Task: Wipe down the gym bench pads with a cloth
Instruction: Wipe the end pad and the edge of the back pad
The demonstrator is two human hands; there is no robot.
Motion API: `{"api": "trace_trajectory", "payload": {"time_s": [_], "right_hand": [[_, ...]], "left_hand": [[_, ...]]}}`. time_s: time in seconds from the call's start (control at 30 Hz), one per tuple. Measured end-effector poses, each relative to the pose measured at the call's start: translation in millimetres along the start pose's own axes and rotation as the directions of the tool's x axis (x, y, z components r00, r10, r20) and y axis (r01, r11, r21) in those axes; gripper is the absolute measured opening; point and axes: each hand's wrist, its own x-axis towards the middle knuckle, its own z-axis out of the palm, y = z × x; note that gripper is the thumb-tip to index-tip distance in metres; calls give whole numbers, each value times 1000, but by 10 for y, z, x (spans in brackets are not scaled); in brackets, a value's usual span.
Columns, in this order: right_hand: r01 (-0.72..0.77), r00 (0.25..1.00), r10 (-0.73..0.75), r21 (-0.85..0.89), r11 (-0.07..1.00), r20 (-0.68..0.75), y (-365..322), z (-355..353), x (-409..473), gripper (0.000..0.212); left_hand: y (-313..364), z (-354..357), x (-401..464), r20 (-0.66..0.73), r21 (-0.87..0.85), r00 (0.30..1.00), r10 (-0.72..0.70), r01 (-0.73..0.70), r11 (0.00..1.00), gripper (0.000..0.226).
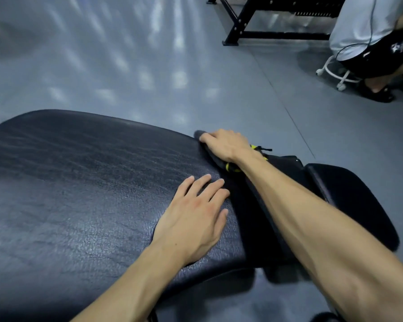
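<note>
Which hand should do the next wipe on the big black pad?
The right hand, probably. It already grips the dark cloth at the far edge of the large pad. The left hand just rests flat on the pad, holding nothing.

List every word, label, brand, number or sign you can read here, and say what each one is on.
No readable text anywhere.
White mark on the seated person's black shorts: a logo, too blurred to read.
Bench pad, cloth under the right hand, smaller pad, black frame: no lettering visible.
</note>
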Motion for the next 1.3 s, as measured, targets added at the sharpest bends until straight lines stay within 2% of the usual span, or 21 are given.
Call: {"api": "trace_trajectory", "payload": {"time_s": [0.07, 0.17, 0.3, 0.43, 0.6, 0.7, 0.8, 0.9, 0.97, 1.03, 1.1, 1.2, 1.3], "right_hand": [[61, 998, -60, 9, 998, -13, -166, 28, -1, 51], [55, 998, -54, 28, 998, -23, 250, 26, -165, 54], [-129, 988, 131, 36, 991, -78, 1006, -95, -392, 64], [-217, 969, 222, 53, 975, -113, 1183, -93, -466, 52], [-142, 976, 136, -23, 990, -171, 510, 23, -312, 56], [-2, 990, 4, 12, 1000, -142, -355, 135, -24, 59], [194, 967, -190, 6, 981, -170, -1240, 245, 172, 56], [315, 939, -309, 16, 949, -155, -1353, 216, 149, 54], [265, 960, -256, 83, 961, -110, -1003, 153, 101, 49], [94, 994, -89, 84, 992, -59, -524, 84, 18, 50], [-11, 999, 14, 73, 997, -33, -210, 7, -123, 53], [-46, 999, 48, 67, 997, -26, -199, -2, -133, 48], [-61, 997, 64, 64, 996, -48, -603, 6, -5, 40]], "left_hand": [[-14, 14, -4, -6, 5, 1000, 17, -17, 1000, 43], [-87, -32, 19, 5, 27, 997, 75, -75, 997, 42], [-540, -301, -73, -1, 139, 993, 118, -116, 983, 43], [-1412, -727, -453, 8, 193, 1000, 4, -5, 981, 48], [-2059, -965, -908, -14, 118, 993, -121, 122, 986, 54], [-2023, -943, -897, -22, 104, 989, -147, 148, 984, 50], [-2008, -925, -924, -31, 86, 987, -158, 161, 983, 49], [-2043, -891, -962, -28, 80, 986, -167, 168, 982, 49], [-2051, -879, -969, -29, 74, 985, -170, 172, 982, 49], [-2052, -880, -976, -36, 71, 984, -172, 175, 982, 48], [-2046, -872, -986, -41, 71, 984, -175, 177, 982, 47], [-2036, -873, -986, -43, 70, 983, -180, 183, 981, 47], [-2034, -861, -988, -71, 67, 982, -173, 178, 982, 46]]}}
